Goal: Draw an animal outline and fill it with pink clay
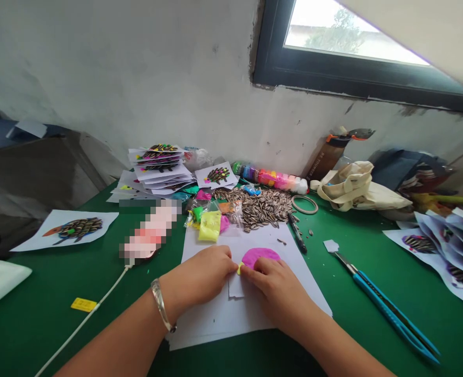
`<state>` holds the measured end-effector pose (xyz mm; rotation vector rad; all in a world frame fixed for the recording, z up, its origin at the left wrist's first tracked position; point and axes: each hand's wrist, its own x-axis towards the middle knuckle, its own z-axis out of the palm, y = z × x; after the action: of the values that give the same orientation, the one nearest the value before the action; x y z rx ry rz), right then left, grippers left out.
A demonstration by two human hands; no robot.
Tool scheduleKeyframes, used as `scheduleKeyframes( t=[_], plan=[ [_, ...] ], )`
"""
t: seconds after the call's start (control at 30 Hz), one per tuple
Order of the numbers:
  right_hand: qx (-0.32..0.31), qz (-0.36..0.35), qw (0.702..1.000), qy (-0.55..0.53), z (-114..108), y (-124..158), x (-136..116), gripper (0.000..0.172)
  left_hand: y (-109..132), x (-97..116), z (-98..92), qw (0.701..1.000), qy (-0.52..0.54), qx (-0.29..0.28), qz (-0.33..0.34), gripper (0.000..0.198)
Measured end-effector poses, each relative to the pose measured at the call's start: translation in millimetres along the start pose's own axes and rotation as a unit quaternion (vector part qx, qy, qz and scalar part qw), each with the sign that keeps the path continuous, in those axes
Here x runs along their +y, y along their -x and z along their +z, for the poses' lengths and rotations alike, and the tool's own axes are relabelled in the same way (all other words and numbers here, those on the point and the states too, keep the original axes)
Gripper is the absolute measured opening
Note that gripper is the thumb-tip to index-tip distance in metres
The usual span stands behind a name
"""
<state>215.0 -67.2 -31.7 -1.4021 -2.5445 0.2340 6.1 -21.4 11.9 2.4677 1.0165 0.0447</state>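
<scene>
My left hand (195, 277), with a metal bangle (161, 305) on its wrist, and my right hand (276, 293) meet on a white paper sheet (200, 314). Between their fingertips sits a small yellow-green clay bit (239, 268), pinched at the edge of a flat pink clay disc (260, 256). My right fingers rest against the lower rim of that disc. A small cut paper piece (236, 286) lies under my left fingertips. The underside of the clay bit is hidden by my fingers.
A heap of striped sunflower seeds (255, 209) lies behind the paper on the green table (38, 324). Around it are a yellow clay bag (210, 226), a black marker (297, 233), blue-handled scissors (392, 314), stacked seed-picture cards (160, 170) and a row of clay tubs (270, 178).
</scene>
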Motion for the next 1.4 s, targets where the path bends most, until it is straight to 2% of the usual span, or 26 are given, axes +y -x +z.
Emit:
scheduleKeyframes(
  t=[0.1,0.3,0.5,0.7,0.93,1.1,1.4],
  plan=[
    [0.002,0.020,0.999,-0.026,-1.3,-0.6,0.1,0.045,-0.7,-0.8,1.5,1.000,0.000,0.004,0.003,0.028],
    [-0.006,0.002,1.000,-0.006,-1.2,-2.5,0.5,0.035,0.3,3.2,1.3,1.000,-0.011,0.007,0.003,0.029],
    [0.014,0.029,0.997,-0.070,-6.0,-1.0,5.5,0.041,1.2,1.6,0.1,1.000,-0.002,0.003,0.009,0.027],
    [-0.003,0.010,1.000,-0.013,-4.3,-1.1,2.8,0.031,0.5,5.4,0.3,1.000,-0.023,0.006,-0.003,0.026],
    [-0.005,0.033,0.999,-0.013,-3.2,-4.6,3.3,0.042,-0.2,5.6,-0.9,1.000,-0.020,0.004,-0.004,0.027],
    [0.016,0.028,0.999,0.026,0.1,-6.9,-1.4,0.033,-1.8,6.6,4.3,0.998,-0.053,0.017,-0.001,0.027],
    [0.048,0.036,0.993,-0.100,-6.0,-2.5,8.2,0.037,-2.1,6.8,2.4,0.999,-0.048,0.016,-0.003,0.027]
  ],
)
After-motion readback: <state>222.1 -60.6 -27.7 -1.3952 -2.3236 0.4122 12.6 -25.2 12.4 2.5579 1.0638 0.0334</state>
